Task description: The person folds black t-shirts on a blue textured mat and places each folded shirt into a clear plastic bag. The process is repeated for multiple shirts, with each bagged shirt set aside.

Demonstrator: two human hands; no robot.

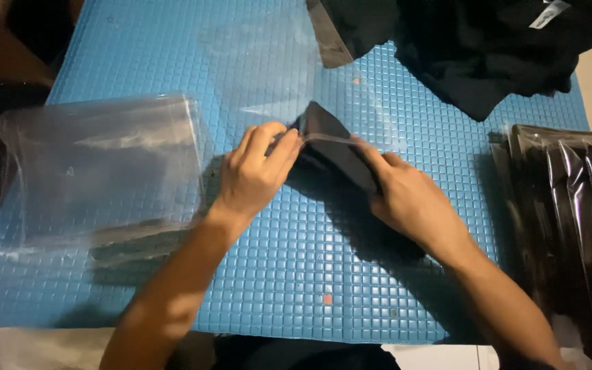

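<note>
Both hands work at the middle of the tabletop point(173, 41), which is covered in a blue mat with a small square grid. The left hand point(255, 171) is closed in a pinch on the edge of a clear plastic bag point(275, 75) at its mouth; thumb and fingers are pressed together on the film. The right hand point(405, 199) is curled around a folded black garment point(334, 147), gripping it from the side, its near end at the bag mouth.

Step in hand, as I judge it: getting the folded garment into the bag opening. The next move calls for keeping the mouth held open and the fold tight so the cloth slides in without bunching.

A stack of empty clear bags point(97, 171) lies at the left, just beside the left hand. A pile of loose black garments point(488, 48) sits at the top right. Already-bagged black garments point(563, 226) are stacked at the right edge. The room is dim, with dark surroundings and a pale floor at the bottom edge.
</note>
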